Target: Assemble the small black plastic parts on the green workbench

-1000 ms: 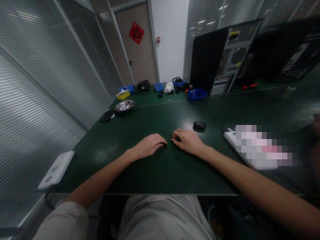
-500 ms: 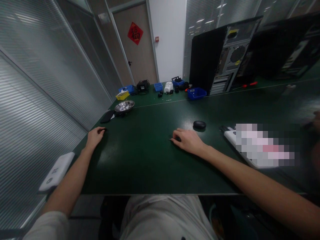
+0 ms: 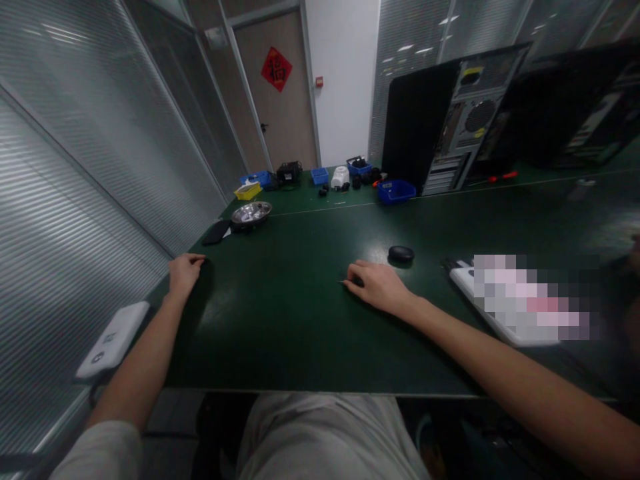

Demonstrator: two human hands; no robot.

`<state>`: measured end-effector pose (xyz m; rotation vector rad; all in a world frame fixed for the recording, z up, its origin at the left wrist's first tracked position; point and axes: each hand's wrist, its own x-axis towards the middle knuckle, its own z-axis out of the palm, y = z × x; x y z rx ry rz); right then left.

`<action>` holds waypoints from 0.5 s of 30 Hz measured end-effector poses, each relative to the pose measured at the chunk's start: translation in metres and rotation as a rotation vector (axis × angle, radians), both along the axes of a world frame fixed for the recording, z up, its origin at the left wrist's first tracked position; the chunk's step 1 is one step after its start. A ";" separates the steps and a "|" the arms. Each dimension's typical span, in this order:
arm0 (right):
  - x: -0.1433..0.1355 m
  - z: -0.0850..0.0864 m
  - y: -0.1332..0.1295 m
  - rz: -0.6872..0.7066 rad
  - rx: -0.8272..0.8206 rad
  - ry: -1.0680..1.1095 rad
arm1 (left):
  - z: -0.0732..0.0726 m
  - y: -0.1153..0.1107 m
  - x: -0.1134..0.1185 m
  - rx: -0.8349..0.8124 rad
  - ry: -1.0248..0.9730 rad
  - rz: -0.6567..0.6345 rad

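On the tabletop (image 3: 280,333), the right hand (image 3: 377,287) has fingers clamped on a thin-tipped dark object (image 3: 359,283); the left hand (image 3: 184,273) has fingers together. A metal bowl (image 3: 267,211) holds whitish pieces (image 3: 249,215), a far blue bin (image 3: 361,171) black parts (image 3: 358,162).

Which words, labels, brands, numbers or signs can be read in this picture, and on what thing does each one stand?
"福": red diamond sign on the door, slightly blurred.
Too blurred to read: marks on the white device at left.
Too small: yellow stickers on the computer tower.
Too small: label on the black box.
Dark object in the right hand: no readable text.
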<state>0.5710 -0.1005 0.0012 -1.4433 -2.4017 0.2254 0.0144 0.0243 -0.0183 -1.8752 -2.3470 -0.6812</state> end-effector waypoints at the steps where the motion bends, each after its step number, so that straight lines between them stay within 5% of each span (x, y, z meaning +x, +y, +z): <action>1: 0.000 0.000 0.000 -0.001 0.002 0.001 | 0.000 0.000 0.001 0.003 0.006 -0.013; 10: 0.000 -0.003 0.000 0.005 0.018 0.015 | 0.002 -0.008 0.006 -0.041 0.297 -0.056; 15: 0.001 -0.004 0.001 0.015 0.012 0.021 | 0.007 -0.011 0.014 -0.057 0.278 -0.034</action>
